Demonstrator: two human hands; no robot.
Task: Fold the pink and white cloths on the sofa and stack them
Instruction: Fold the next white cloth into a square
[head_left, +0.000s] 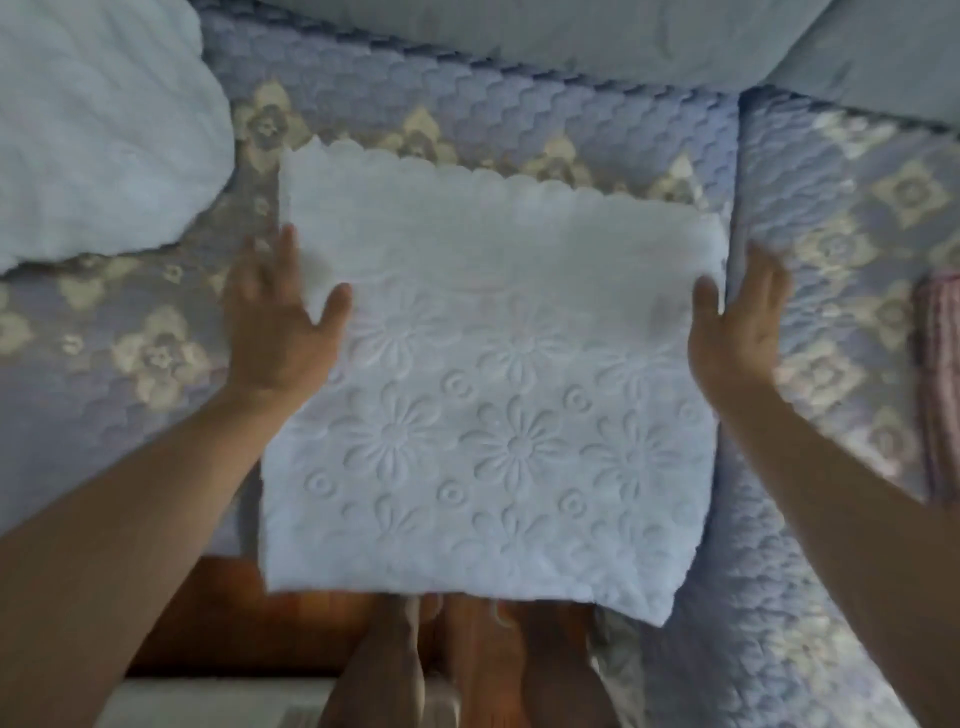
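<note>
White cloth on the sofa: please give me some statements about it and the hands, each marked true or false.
1. The white cloth lies between the left hand and the right hand. True.
2. The right hand grips a pink cloth. False: the pink cloth lies apart at the right edge, untouched.
3. The white cloth has raised flower patterns. True.
4. Both hands are clenched into fists. False: the fingers are straight at the cloth's sides.
5. The white cloth hangs partly over the sofa's front edge. True.

Home living room: quilted floral cover (810, 218) is lying over a sofa (270, 613) with wooden frame; pale cushions (93, 145) resting behind.
</note>
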